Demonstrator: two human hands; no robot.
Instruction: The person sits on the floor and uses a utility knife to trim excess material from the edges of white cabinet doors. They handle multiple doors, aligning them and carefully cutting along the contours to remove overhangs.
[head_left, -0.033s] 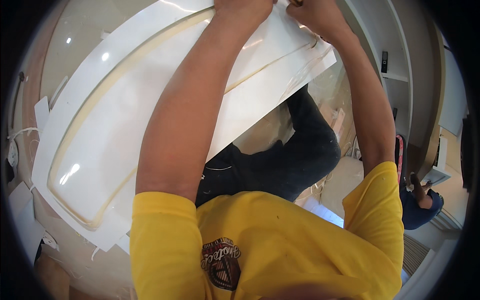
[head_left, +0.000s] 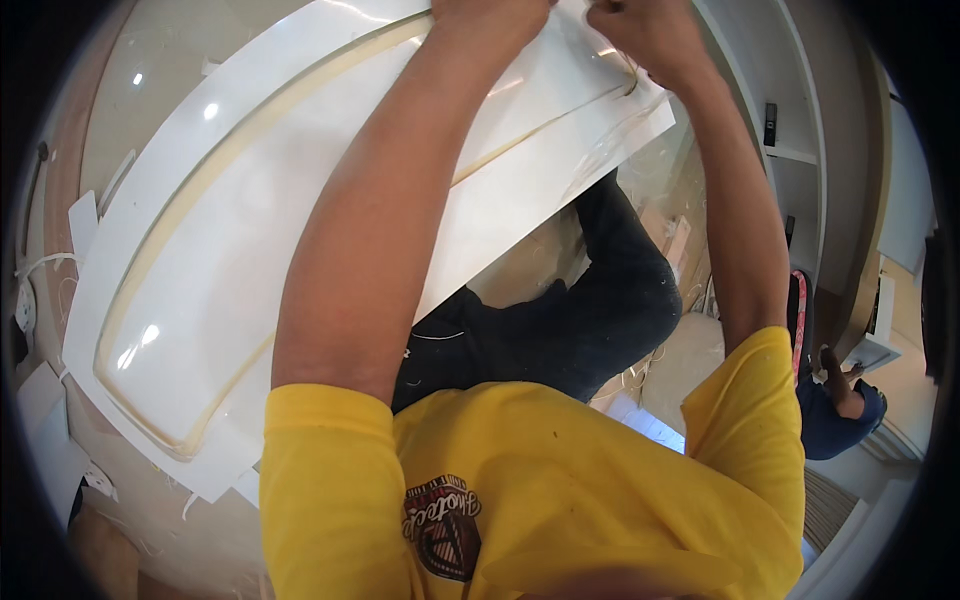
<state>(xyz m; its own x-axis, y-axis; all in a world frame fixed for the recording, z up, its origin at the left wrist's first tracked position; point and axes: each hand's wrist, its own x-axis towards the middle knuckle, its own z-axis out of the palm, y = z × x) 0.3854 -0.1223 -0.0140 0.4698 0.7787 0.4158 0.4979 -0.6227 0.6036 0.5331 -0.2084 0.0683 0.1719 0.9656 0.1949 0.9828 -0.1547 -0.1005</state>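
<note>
A large white glossy panel [head_left: 240, 200] lies before me, tilted across the left and upper part of the view. A beige tape-like band [head_left: 150, 235] runs round it, inset from its edge. At the top edge of the view, my left hand [head_left: 495, 15] is over the panel's far part; its fingers are cut off. Beside it, over the panel's far right part, my right hand [head_left: 650, 38] is closed with fingers curled; what it pinches, if anything, cannot be made out. Near that wrist, the band ends in a small curl [head_left: 631, 84].
White shelving [head_left: 790, 152] stands on the right, with a small black object [head_left: 770, 124] on it. Farther right is another person in a dark blue shirt [head_left: 835, 420]. Wood offcuts [head_left: 677, 238] lie beyond my knee, and white scraps [head_left: 50, 425] at the left.
My right hand has shifted slightly to the right, away from my left hand. My left hand and the panel have barely moved.
</note>
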